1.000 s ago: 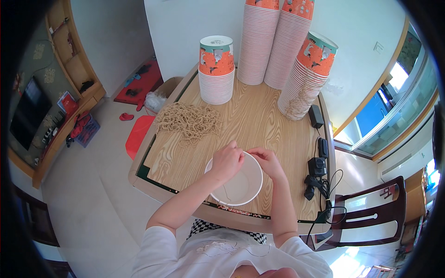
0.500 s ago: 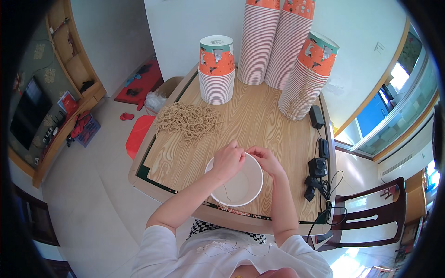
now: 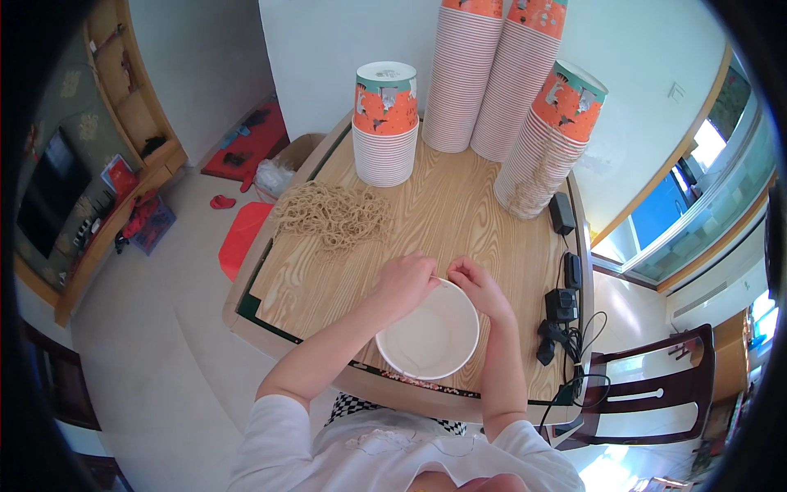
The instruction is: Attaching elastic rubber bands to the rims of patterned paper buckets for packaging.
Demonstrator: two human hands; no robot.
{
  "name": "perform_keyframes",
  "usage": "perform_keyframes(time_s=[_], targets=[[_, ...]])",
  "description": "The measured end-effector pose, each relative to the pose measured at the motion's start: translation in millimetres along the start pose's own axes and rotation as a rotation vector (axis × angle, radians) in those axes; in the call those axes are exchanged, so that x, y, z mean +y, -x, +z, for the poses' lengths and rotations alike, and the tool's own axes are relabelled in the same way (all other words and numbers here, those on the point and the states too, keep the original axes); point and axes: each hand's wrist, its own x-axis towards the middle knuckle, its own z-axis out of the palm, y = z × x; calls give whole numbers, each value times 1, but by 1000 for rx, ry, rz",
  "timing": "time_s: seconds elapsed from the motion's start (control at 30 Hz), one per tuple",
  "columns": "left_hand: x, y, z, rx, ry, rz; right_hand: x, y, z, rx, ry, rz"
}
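Observation:
A white-lined paper bucket (image 3: 429, 332) is near the table's front edge, its mouth facing up toward me. A thin string shows faintly inside it. My left hand (image 3: 407, 285) reaches across the left side of the bucket, its fingers closed at the far rim. At the right of that rim, my right hand (image 3: 478, 289) has thumb and fingers pinched together close to the left fingertips. Anything small in this pinch is hidden from view. A tangled heap of tan twine (image 3: 332, 215) lies beyond my left hand.
Upside-down nested paper buckets stand in a short stack (image 3: 384, 152), two tall stacks (image 3: 463, 82) and a leaning stack (image 3: 537, 168) with twine on its side. Black adapters (image 3: 561, 305) and cables line the right edge. A dark chair (image 3: 656, 394) and red stool (image 3: 244, 238) flank the table.
The bucket has shifted slightly right and toward the far side in the picture. My right hand has moved a little right and down, and the gap between my fingertips has widened slightly.

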Motion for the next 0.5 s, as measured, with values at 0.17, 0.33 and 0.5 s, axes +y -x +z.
perform_keyframes(time_s=[0.17,0.33,0.5], targets=[[-5,-31,10,-43,104,-58,-2,-18,-30,-74,12,64],[-26,-63,11,-373,532,-44,-3,-42,-55,-185,248,113],[-59,-91,24,-638,1052,183,-27,-46,-58,-223,297,70]])
